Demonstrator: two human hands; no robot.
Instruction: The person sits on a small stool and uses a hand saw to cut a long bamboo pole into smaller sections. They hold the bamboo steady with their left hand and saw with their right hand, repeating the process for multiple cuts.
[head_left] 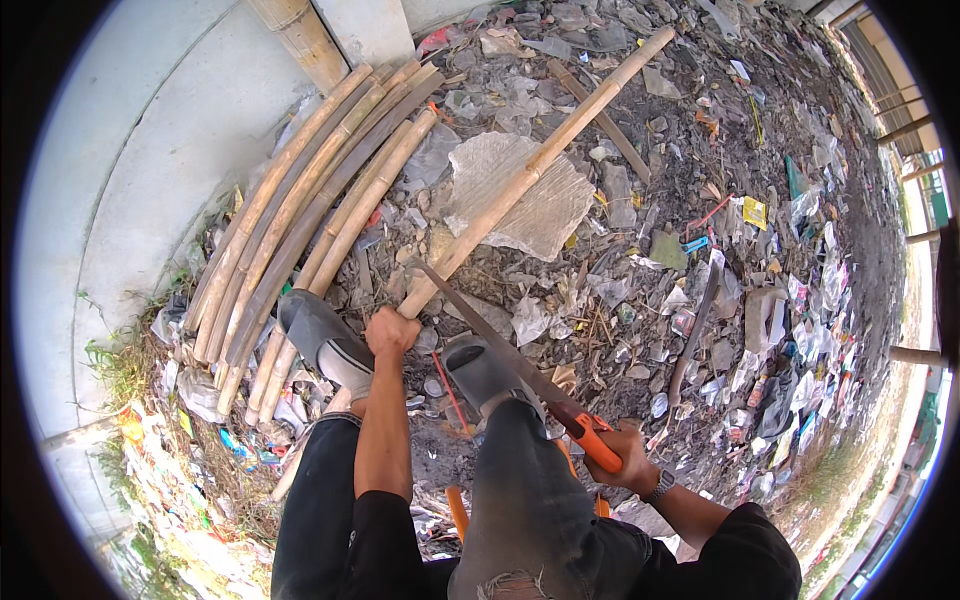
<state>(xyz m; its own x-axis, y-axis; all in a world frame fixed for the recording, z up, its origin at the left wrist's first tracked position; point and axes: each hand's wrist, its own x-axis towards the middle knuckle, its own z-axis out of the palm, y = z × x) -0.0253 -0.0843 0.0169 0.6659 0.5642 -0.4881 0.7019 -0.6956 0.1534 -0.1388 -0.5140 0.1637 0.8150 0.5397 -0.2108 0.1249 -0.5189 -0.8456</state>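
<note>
My left hand [392, 331] is closed round a long bamboo pole [508, 196], near its lower end. From there the pole slopes up and to the right, across a flat broken concrete slab [520, 195]. In my right hand [622, 456] is the orange handle of a hand saw [520, 366]. Its blade points up and to the left, and the tip is beside the pole just right of my left hand. Whether the teeth touch the bamboo I cannot tell. My boots [325, 338] stand on either side of the pole's near part.
Several bamboo poles [290, 225] lie side by side at the left, along a pale concrete wall [150, 150]. Litter and rubble [620, 300] cover the ground. A dark strip of wood [697, 330] lies at the right, another piece [605, 122] beyond the slab.
</note>
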